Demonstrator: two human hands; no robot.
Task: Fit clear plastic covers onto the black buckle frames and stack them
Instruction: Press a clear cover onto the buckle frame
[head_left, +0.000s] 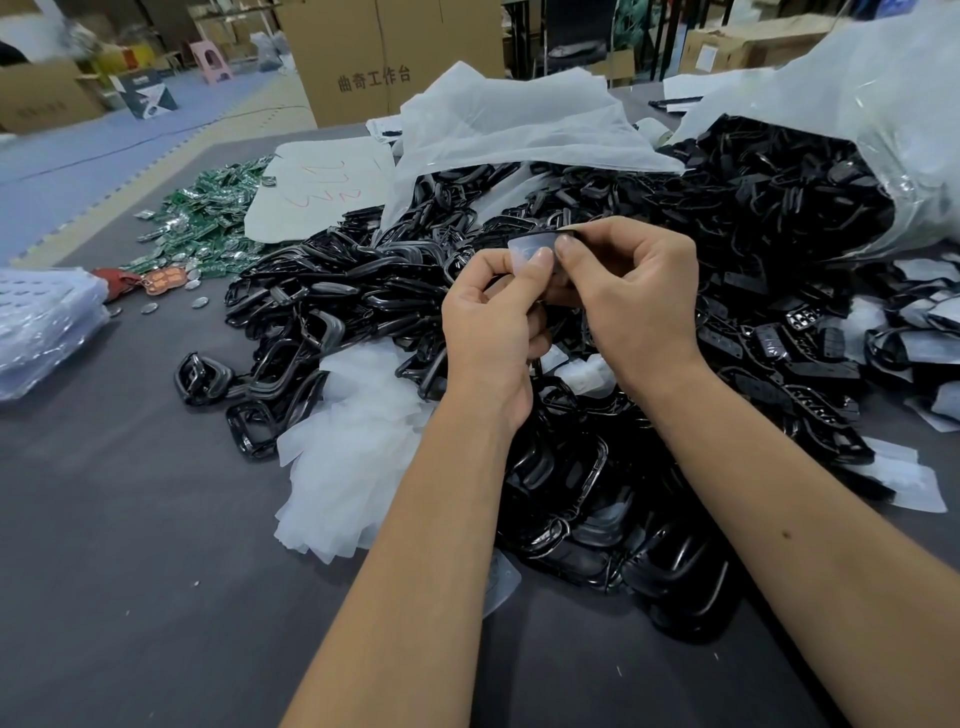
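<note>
A storeroom of cardboard boxes lies behind a grey desk (130, 519) heaped with black buckle frames (337, 291). Above the heap, both hands pinch 1 clear cover (530, 247) against a black frame (563, 235): left hand (493, 317) at 7 o'clock of it, right hand (634, 291) at 4 o'clock. Best practice, I judge: align edges first, then press thumbs around the rim. Spare covers (353, 457) lie at 7 o'clock.
</note>
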